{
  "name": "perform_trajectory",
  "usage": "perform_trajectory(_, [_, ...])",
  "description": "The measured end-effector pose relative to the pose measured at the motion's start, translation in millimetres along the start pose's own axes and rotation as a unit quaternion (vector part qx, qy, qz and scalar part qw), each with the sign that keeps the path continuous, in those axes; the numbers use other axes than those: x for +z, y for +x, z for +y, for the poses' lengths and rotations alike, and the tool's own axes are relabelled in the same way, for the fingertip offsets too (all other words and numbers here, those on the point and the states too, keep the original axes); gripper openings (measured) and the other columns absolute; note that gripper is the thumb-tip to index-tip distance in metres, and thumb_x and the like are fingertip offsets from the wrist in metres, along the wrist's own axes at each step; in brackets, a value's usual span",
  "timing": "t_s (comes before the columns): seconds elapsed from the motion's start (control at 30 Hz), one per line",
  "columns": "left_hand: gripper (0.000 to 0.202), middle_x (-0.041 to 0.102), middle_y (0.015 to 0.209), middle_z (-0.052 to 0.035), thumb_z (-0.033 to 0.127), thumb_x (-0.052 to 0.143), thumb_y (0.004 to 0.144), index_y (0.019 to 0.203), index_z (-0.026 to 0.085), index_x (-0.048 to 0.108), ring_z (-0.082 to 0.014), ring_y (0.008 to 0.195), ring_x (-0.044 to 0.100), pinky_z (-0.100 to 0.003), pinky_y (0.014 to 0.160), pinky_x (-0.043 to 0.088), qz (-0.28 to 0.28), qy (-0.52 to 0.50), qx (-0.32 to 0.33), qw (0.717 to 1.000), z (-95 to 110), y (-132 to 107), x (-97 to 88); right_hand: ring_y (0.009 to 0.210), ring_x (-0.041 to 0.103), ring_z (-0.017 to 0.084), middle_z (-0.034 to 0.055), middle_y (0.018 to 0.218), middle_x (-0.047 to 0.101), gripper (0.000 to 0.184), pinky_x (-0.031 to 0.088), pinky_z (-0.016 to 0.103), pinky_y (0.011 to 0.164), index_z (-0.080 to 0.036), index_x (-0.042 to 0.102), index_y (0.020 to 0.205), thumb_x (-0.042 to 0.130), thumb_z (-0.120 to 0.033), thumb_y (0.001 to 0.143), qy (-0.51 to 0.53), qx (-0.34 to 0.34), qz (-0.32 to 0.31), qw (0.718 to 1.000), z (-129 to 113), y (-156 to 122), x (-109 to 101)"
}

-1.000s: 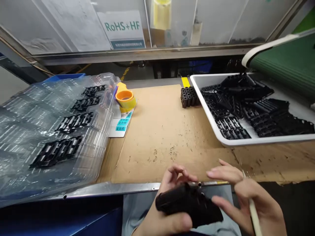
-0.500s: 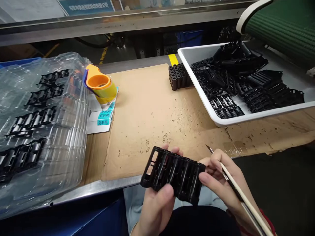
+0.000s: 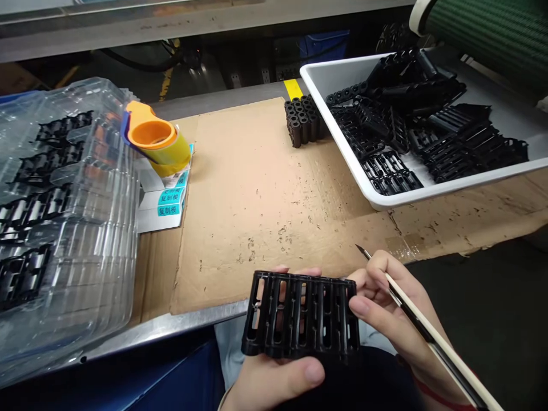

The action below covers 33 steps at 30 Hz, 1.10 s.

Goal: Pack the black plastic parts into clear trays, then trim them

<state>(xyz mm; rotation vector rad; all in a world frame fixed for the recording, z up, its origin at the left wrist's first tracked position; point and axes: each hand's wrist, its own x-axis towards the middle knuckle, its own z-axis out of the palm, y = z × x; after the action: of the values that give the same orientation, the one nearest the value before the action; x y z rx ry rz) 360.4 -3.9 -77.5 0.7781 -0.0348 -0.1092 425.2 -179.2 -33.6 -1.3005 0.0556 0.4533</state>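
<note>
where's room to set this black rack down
Widest patch: the cardboard sheet between the clear plastic trays and the white tray, just ahead of the black rack. Crowded: the far end, around the tape dispenser and the stacked black parts.

Glossy black moulded plastic rack [image 3: 299,314] above matt, rough brown corrugated cardboard [image 3: 257,228].
The white plastic tray [image 3: 454,185] has a smooth, faintly shiny rim, the clear plastic blister trays [image 3: 85,285] are thin and glossy, the desk's metal edge strip [image 3: 171,330] looks dull and scuffed, and the slim pale-handled tool [image 3: 445,348] ends in a fine metal tip.
</note>
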Motion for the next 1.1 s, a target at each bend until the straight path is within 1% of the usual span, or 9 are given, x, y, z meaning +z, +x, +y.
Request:
perform_trajectory(0.1, [0.08,0.054,0.154,0.0059,0.018,0.082,0.082,0.143,0.056,0.046,-0.0319,0.141,0.053,-0.054,0.12,0.043,0.001,0.007,-0.015,1.0,-0.2,0.4,0.1,0.066,0.06,0.012,-0.0026,0.078,0.067,0.047,0.049,0.024,0.063,-0.024,0.038,0.08,0.083,-0.039,0.084,0.008,0.003,0.008,1.0,-1.3,-1.1,0.1])
perform_trajectory(0.33, [0.077,0.059,0.151,0.0033,0.022,0.085,0.08,0.142,0.053,0.051,-0.0329,0.138,0.056,-0.05,0.112,0.052,0.021,0.0,-0.005,1.0,0.0,2.8,6.9,0.068,0.06,0.012,-0.0045,0.075,0.064,0.041,0.048,0.022,0.063,-0.024,0.042,0.081,0.078,-0.039,0.089,-0.006,-0.019,0.01,1.0,3.0,4.0,-3.2])
perform_trajectory(0.43, [0.067,0.069,0.139,0.0014,0.042,0.086,0.077,0.138,0.049,0.058,-0.0277,0.128,0.065,-0.043,0.109,0.054,0.073,-0.024,-0.021,0.997,6.0,6.7,14.8,0.075,0.064,0.013,-0.0026,0.077,0.069,0.027,0.051,0.024,0.074,-0.026,0.054,0.089,0.055,-0.049,0.104,-0.018,-0.091,0.023,0.995,7.0,10.6,-12.4])
perform_trajectory(0.5, [0.068,0.077,0.122,-0.0025,0.061,0.081,0.073,0.136,0.042,0.063,-0.0266,0.114,0.072,-0.04,0.102,0.058,0.122,-0.064,-0.033,0.99,11.4,11.5,20.8,0.076,0.063,0.014,-0.0012,0.076,0.069,0.045,0.051,0.025,0.079,-0.027,0.065,0.094,0.034,-0.057,0.108,-0.027,-0.138,0.02,0.99,6.8,13.7,-18.6])
perform_trajectory(0.57, [0.07,0.078,0.107,-0.0036,0.074,0.068,0.077,0.137,0.039,0.063,-0.0256,0.099,0.076,-0.04,0.092,0.063,0.149,-0.114,-0.054,0.981,16.2,17.7,25.3,0.074,0.06,0.013,0.0002,0.074,0.066,0.056,0.05,0.023,0.077,-0.026,0.075,0.091,0.033,-0.059,0.107,-0.038,-0.156,0.008,0.987,4.3,14.7,-21.9])
perform_trajectory(0.73, [0.062,0.075,0.104,-0.0056,0.073,0.04,0.095,0.139,0.035,0.063,-0.0204,0.08,0.075,-0.022,0.053,0.059,0.11,-0.165,-0.119,0.973,22.5,29.5,24.5,0.064,0.06,0.009,-0.0023,0.07,0.067,0.017,0.05,0.015,0.06,-0.027,0.074,0.089,0.072,-0.043,0.094,0.034,-0.071,-0.014,0.997,-0.9,12.3,-17.2])
perform_trajectory(0.8, [0.066,0.076,0.106,-0.0073,0.074,0.037,0.095,0.133,0.029,0.068,-0.0174,0.073,0.074,-0.018,0.049,0.056,0.077,-0.159,-0.143,0.974,23.1,30.8,23.1,0.055,0.058,0.007,-0.0027,0.063,0.066,0.025,0.049,0.014,0.054,-0.023,0.068,0.079,0.074,-0.043,0.092,0.084,-0.026,-0.03,0.996,-0.1,12.1,-14.4])
perform_trajectory(0.93, [0.079,0.079,0.085,-0.0095,0.079,0.035,0.092,0.136,0.022,0.066,-0.0142,0.064,0.073,-0.014,0.049,0.054,0.042,-0.152,-0.201,0.967,22.8,31.5,26.8,0.042,0.052,0.005,-0.0024,0.054,0.064,0.038,0.045,0.013,0.045,-0.019,0.06,0.069,0.072,-0.047,0.093,0.127,0.053,-0.054,0.989,4.0,13.6,-10.2])
perform_trajectory(1.1, [0.079,0.08,0.097,-0.0136,0.078,0.044,0.09,0.146,0.024,0.058,-0.0193,0.073,0.078,-0.016,0.048,0.056,0.028,-0.188,-0.259,0.947,20.7,35.1,33.3,0.035,0.051,0.007,-0.0039,0.049,0.061,0.039,0.041,0.015,0.036,-0.02,0.061,0.07,0.072,-0.05,0.092,0.154,0.118,-0.069,0.978,7.7,13.0,-4.3])
